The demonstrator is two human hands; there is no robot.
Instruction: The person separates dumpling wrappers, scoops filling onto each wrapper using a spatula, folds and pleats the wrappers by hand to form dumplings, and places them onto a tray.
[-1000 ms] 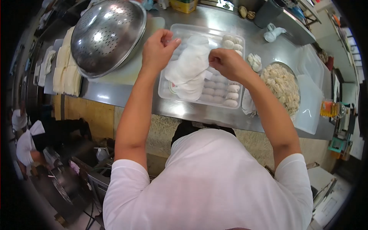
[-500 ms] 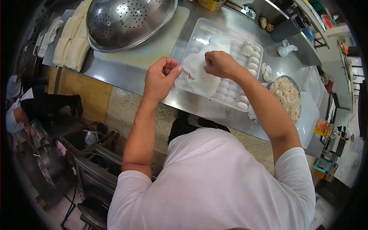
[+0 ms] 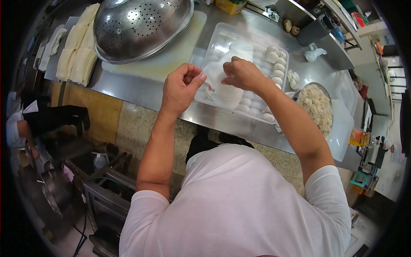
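My left hand is held in front of the tray's left edge, its fingers curled and its thumb near the index finger; what it holds, if anything, I cannot make out. My right hand hovers over the tray, thumb and index finger slightly apart, with nothing visible between them. Between and below the hands lie thin, round white sheets, overlapping on the clear plastic tray. Rows of round white dough pieces fill the tray, with pleated ones along its right side.
A large steel colander rests on a cutting board at the left, beside stacked pale sheets. Right of the tray are a bowl of pale filling and a clear lid. A co-worker is at far left.
The view has swung, shifting the tray rightward in the picture. My right thumb and index finger have parted since half a second ago. My left hand keeps much the same curled shape.
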